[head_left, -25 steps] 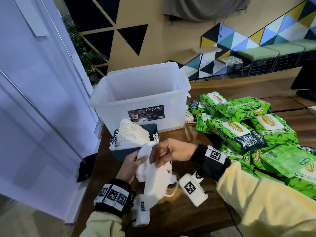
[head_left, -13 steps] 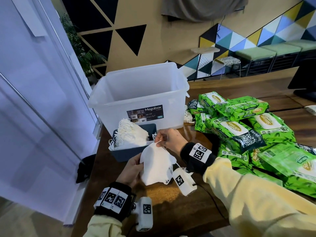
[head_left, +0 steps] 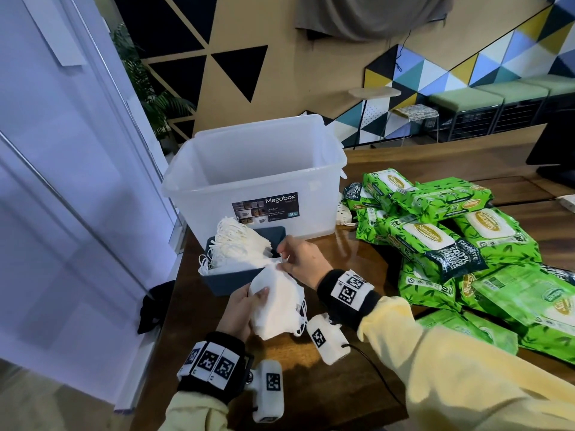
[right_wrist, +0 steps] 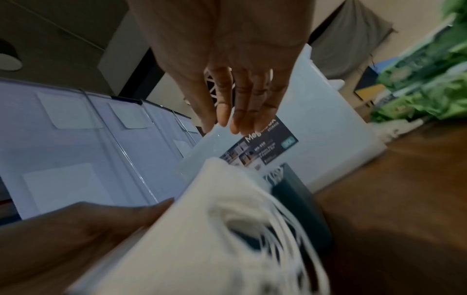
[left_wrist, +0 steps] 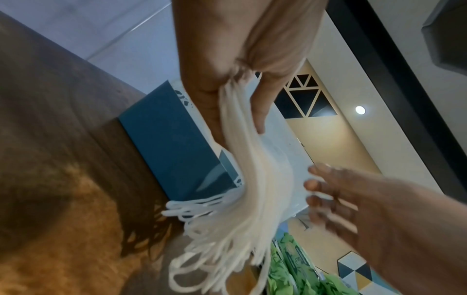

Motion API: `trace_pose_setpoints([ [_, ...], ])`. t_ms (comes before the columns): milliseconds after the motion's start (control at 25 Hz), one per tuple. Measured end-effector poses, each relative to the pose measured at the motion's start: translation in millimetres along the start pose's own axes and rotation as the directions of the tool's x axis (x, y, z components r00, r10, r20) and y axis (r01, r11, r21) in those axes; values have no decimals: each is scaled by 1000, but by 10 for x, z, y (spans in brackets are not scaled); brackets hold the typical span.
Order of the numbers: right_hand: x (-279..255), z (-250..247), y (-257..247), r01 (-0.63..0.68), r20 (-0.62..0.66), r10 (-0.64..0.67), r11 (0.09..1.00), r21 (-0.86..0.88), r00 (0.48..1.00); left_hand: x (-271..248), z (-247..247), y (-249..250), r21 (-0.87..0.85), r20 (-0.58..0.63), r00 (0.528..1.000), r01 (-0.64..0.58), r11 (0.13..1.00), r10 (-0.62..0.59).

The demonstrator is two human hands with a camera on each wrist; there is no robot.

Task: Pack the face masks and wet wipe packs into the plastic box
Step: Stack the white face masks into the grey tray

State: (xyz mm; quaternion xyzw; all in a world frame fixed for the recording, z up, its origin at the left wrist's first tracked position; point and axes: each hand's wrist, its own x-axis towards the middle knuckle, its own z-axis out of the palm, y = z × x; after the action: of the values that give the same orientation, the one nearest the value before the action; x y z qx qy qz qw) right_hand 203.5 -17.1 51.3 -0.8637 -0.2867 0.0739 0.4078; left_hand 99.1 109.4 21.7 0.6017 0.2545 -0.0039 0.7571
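My left hand [head_left: 241, 307] grips a stack of white face masks [head_left: 275, 301] just above the table, thumb on its front face, ear loops hanging to the right. In the left wrist view the stack [left_wrist: 255, 179] fans out below the left hand [left_wrist: 227, 59]. My right hand [head_left: 300, 259] is at the stack's top edge with straight fingers [right_wrist: 242, 103] and holds nothing. More masks [head_left: 239, 247] fill a dark blue tray [head_left: 236, 279] just behind. The clear plastic box [head_left: 314, 209] stands behind the tray. Green wet wipe packs [head_left: 435, 241] are piled to the right.
A white wall and glass panel [head_left: 77, 181] run along the table's left edge. A dark cloth [head_left: 154, 303] lies on the floor by the table. A black monitor base [head_left: 557, 169] stands at the far right. Bare wood [head_left: 326, 384] shows in front of the hands.
The right hand slid from the front of the stack up to its top edge and opened out. The stack went from rumpled to flat in the left hand and moved nearer the tray.
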Motion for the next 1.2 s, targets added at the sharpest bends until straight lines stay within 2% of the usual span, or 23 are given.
trace_pose_setpoints([
  [80,-107,22,133,-2,-94,8,998,65,996,27,-84,9,-8,-51,999,-16,1000,16],
  [120,-197,62,213,-42,-43,47,994,98,998,54,-113,17,-11,-87,996,-22,1000,21],
  [160,-293,124,290,-111,78,101,985,131,992,88,-127,21,-8,-109,994,-32,999,31],
  [240,-424,307,441,-250,303,170,936,248,938,132,-80,31,-18,-118,992,-37,999,35],
  [280,-460,378,466,-289,339,176,904,317,924,138,-28,46,-20,-106,994,-39,999,37],
  [360,-458,481,505,-297,322,167,859,417,932,125,68,88,-12,-97,995,-28,1000,27],
  [520,-402,513,504,-363,348,169,686,630,922,177,88,76,-31,-173,984,-38,999,32],
  [600,-352,545,469,-368,329,207,735,569,922,208,94,40,-20,-222,975,-28,999,23],
  [720,-303,629,401,-341,277,256,882,326,926,220,139,3,-40,-244,970,-19,999,8],
  [840,-350,563,282,-251,200,210,945,208,957,182,132,3,-88,-233,972,-60,994,38],
  [920,-422,423,251,-138,5,139,972,191,990,154,80,38,-120,-268,961,-101,988,66],
  [1000,-531,312,291,1,-202,34,985,172,979,173,10,70,-149,-301,951,-123,981,74],
  [1040,-582,276,322,43,-232,-8,988,146,973,196,-17,74,-159,-312,947,-132,978,77],
  [1080,-626,273,363,58,-192,-38,993,103,981,217,-34,76,-160,-323,943,-142,977,84],
  [1120,-671,286,373,45,-83,-40,997,59,996,235,-32,76,-161,-330,939,-153,975,93],
  [1160,-693,325,365,-10,54,7,999,50,999,243,-14,79,-149,-337,936,-163,975,105],
  [1200,-694,374,345,-110,207,86,988,105,975,252,7,76,-134,-339,933,-176,975,122],
])
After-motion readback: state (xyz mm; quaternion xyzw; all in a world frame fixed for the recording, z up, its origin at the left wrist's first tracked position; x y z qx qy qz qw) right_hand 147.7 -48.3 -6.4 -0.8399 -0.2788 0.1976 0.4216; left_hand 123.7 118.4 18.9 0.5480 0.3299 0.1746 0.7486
